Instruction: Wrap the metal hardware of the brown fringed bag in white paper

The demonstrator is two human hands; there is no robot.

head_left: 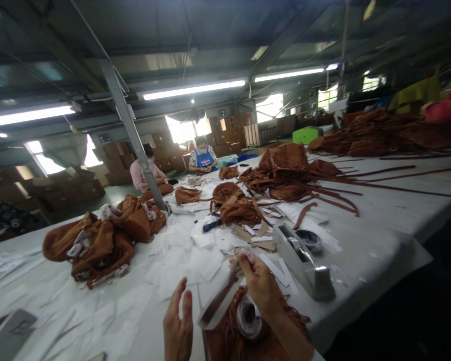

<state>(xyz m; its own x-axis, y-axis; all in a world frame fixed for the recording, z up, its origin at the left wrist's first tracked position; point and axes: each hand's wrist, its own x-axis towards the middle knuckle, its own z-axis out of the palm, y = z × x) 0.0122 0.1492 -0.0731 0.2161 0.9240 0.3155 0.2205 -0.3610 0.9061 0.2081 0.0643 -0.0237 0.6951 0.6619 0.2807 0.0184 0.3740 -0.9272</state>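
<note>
My left hand point(178, 326) is raised at the table's near edge, fingers stretched out and apart, holding nothing. My right hand point(261, 285) is closed in a pinch on a strip of clear tape or wrap point(220, 301) that runs down and left from its fingertips. Under the right wrist lies a brown fringed bag point(244, 338) with a shiny metal part point(247, 317) on it. A grey tape dispenser point(302, 260) stands just right of my right hand.
Heaps of brown bags point(97, 240) lie left, more point(285, 168) across the white table point(379, 240), with long brown straps point(379, 183) and scattered white paper point(180, 255). Two other people point(203, 155) sit at the far end. A metal post point(130, 125) rises mid-table.
</note>
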